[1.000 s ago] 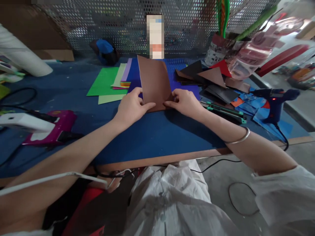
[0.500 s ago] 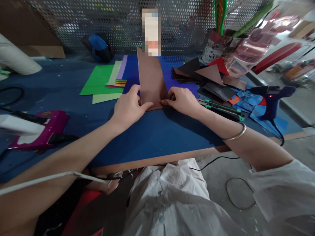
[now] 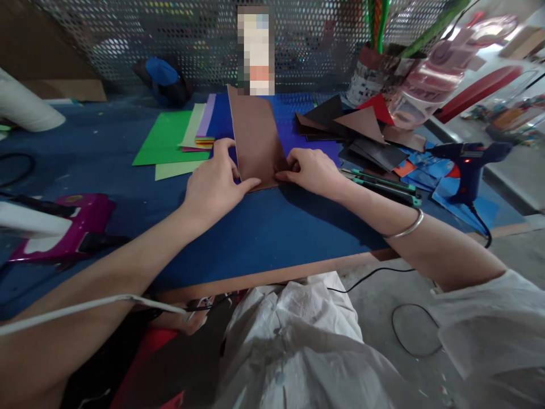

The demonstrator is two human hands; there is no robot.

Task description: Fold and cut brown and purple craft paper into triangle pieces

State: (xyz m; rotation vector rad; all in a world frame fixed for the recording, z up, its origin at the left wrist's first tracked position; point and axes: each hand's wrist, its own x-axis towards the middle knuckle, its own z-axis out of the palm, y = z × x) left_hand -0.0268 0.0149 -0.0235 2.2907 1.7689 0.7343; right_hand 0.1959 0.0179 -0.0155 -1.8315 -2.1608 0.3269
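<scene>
A brown paper sheet [image 3: 255,133] stands bent up from the blue table [image 3: 264,227], its near edge lying flat. My left hand [image 3: 213,182] pinches the sheet's near left corner, thumb pressed on the fold. My right hand [image 3: 313,170] grips the near right corner with curled fingers. Both hands hold the same sheet, close together at the table's middle. A silver bangle [image 3: 404,227] sits on my right wrist.
Green, purple and pale sheets [image 3: 179,139] lie behind at left. Dark and brown paper scraps [image 3: 361,133] pile at right, beside a green-handled cutter [image 3: 383,187] and a blue glue gun [image 3: 468,165]. A magenta tool [image 3: 63,224] rests at left. Perforated mesh [image 3: 170,40] backs the table.
Both hands keep their grip on the brown sheet; the fingers shifted slightly along the fold. The view drifted a little to the right, nothing else moved.
</scene>
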